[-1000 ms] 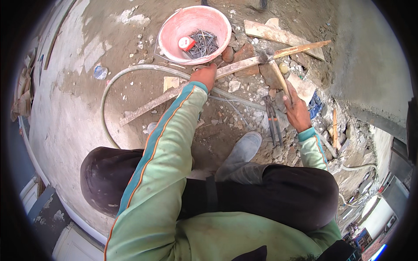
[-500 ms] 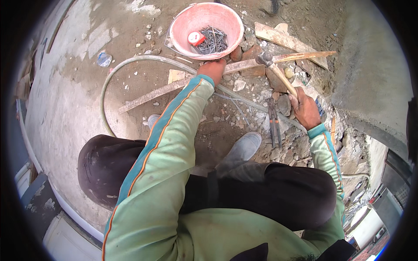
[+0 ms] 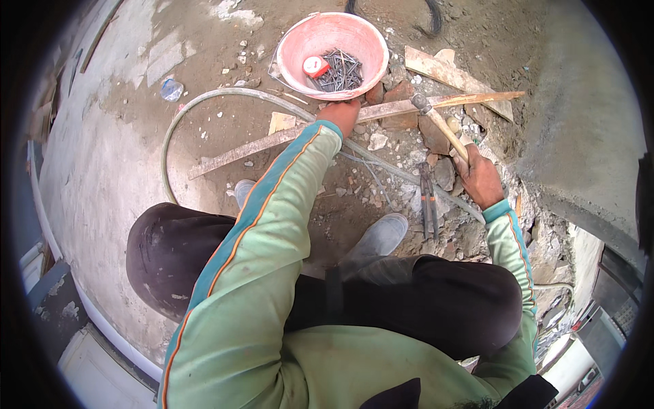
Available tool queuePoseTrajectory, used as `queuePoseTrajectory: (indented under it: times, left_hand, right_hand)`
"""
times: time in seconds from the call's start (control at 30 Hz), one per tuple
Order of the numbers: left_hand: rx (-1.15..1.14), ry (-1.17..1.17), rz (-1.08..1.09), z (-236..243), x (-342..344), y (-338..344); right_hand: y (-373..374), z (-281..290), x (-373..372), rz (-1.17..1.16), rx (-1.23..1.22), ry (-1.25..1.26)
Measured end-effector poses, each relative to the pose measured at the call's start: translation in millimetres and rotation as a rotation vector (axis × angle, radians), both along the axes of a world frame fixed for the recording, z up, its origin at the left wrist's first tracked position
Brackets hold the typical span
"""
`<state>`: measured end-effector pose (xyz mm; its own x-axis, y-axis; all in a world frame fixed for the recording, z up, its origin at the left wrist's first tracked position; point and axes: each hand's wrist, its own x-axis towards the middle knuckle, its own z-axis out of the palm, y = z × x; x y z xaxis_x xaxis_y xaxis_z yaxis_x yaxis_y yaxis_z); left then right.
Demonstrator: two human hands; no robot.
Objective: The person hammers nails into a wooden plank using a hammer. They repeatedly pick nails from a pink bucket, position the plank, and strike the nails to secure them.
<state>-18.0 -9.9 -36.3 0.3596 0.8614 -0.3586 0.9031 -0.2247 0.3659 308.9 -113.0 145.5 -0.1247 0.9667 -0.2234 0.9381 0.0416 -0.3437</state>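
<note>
Just nearer to us than the pink bucket (image 3: 372, 56), our left hand (image 3: 342, 116) lies on the wooden strip (image 3: 387, 111); whether it grips, we cannot tell. Right of the bucket, our right hand (image 3: 481, 178) is closed around the hammer (image 3: 444, 129).

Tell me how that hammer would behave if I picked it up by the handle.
The hammer would likely feel head-heavy: its thick, metal-looking head sits on a slim handle. That handle should stay stiff, since it looks like straight, solid wood. Held well back from the head, as the right hand has it, the head may tend to dip.
</note>
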Motion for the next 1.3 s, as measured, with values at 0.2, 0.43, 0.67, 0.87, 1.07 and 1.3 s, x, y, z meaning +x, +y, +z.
queuePoseTrajectory:
  times: [0.2,0.43,0.67,0.87,1.07,1.3]
  left_hand:
    - [-0.030,0.017,0.020,-4,-10,0]
    - [0.011,-0.034,-0.017,10,12,7]
    - [0.084,0.004,0.026,-8,-12,3]
    - [-0.011,0.003,0.043,-4,-10,-3]
    - [0.108,-0.018,0.045,-7,-6,0]
    - [-0.018,-0.048,0.065,7,12,2]
  right_hand:
    - [4,75,-29,-0.212,0.321,0.498]
    - [0,27,5,0.328,0.634,0.161]
    - [20,44,-14,-0.107,0.180,0.300]
    - [18,83,-59,0.139,0.606,1.129]
    - [12,-25,3,-0.108,-0.085,0.067]
    - [4,56,-12,-0.268,0.232,0.431]
